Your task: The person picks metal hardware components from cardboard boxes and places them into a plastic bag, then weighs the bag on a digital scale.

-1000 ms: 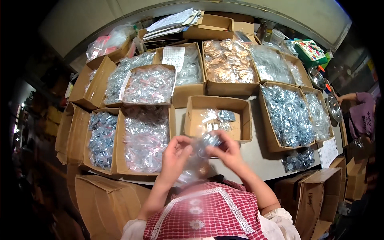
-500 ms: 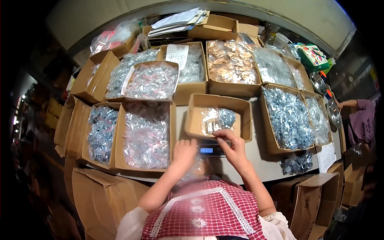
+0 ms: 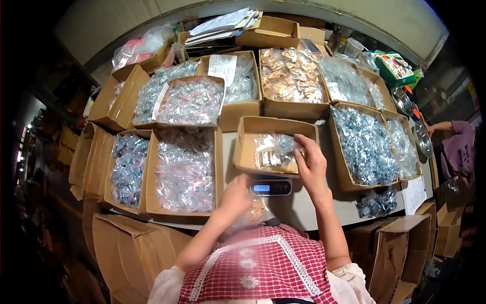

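A shallow cardboard box (image 3: 248, 161) stands at the middle of the table, holding small clear bags of metal parts. My right hand (image 3: 313, 163) reaches over its right side, thumb and fingertips closed on a plastic bag of metal parts (image 3: 286, 144); the fingers partly cover that bag. Another clear bag (image 3: 266, 156) lies to its left in the box. In front of the box, a digital scale (image 3: 279, 188) shows its lit display. My left hand (image 3: 237, 196) is beside the scale's left end, fingers curled and smeared by motion. A clear bag of copper-coloured pieces (image 3: 257, 210) lies nearer me.
Boxes of bagged silvery parts (image 3: 185, 172) stand at the left, with bluish metal parts (image 3: 365, 147) boxed at the right. Behind are bagged copper-coloured parts (image 3: 292, 76). A loose bag of dark parts (image 3: 375, 203) lies at the right edge. Another person's purple sleeve (image 3: 458, 144) shows far right.
My right hand has moved up and right, from the box's front edge to the bag inside. My left hand has shifted slightly and blurs. The scale's display has changed.
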The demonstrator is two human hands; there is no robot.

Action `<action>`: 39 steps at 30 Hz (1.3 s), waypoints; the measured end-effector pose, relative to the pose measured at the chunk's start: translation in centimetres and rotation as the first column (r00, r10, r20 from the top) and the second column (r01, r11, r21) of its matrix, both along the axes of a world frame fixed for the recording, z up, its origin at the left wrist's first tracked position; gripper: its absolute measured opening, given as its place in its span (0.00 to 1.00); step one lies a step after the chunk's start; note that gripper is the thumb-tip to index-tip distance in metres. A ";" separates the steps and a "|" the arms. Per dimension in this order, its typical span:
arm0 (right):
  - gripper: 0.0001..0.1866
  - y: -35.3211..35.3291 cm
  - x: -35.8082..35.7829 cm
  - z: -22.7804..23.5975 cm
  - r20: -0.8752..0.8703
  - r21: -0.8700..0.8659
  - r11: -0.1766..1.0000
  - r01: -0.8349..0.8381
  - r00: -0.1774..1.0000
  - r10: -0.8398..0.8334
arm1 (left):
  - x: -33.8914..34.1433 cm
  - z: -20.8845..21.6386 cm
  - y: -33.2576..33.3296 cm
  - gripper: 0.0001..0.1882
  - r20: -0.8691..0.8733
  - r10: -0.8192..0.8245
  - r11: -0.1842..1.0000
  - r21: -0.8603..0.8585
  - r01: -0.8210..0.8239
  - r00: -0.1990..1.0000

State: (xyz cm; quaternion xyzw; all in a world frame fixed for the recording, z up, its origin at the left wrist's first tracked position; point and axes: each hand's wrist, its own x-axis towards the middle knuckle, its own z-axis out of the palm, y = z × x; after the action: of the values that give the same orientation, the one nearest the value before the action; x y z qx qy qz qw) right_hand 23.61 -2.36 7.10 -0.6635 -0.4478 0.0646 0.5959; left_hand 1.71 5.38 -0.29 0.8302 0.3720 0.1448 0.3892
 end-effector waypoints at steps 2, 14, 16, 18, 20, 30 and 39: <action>0.12 -0.1 0.8 0.0 0.355 -0.015 1.000 0.021 0.935 -0.014 | 0.0 -0.7 -0.6 0.13 -0.218 -0.077 0.979 0.166 0.115 0.973; 0.10 -2.0 -4.5 0.0 -0.083 -0.189 0.882 -0.431 0.902 0.423 | 0.3 8.0 -0.4 0.09 0.546 0.228 0.833 -0.539 0.129 0.806; 0.07 -1.5 -3.6 0.6 0.009 -0.089 0.954 -0.287 0.957 0.289 | -0.2 8.7 -0.1 0.11 0.522 0.265 0.843 -0.533 0.067 0.811; 0.12 -0.8 -1.4 1.3 0.128 -0.074 0.993 -0.097 0.986 0.106 | -1.0 8.4 -0.2 0.11 0.471 0.222 0.949 -0.306 -0.078 0.854; 0.16 -0.5 -0.2 2.3 0.326 -0.002 0.998 0.061 0.944 -0.057 | -1.6 9.0 -0.8 0.12 0.365 0.149 0.977 0.090 -0.194 0.919; 0.21 -4.0 -5.6 -7.9 -0.152 -0.889 0.240 -0.391 0.745 0.649 | -8.2 3.5 -4.7 0.28 -0.649 -0.055 0.998 -0.017 0.058 0.759; 0.08 -3.8 -1.7 0.5 -0.745 0.049 0.887 -0.459 0.575 0.339 | -8.3 1.0 -5.1 0.43 -0.549 0.000 1.000 0.003 0.002 0.836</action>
State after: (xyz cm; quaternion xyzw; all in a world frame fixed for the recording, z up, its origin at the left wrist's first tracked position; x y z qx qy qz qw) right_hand 21.87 -6.17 7.65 -0.5041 -0.3012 0.4920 0.6428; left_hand -6.56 0.31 0.74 0.8378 0.4671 -0.0988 0.2650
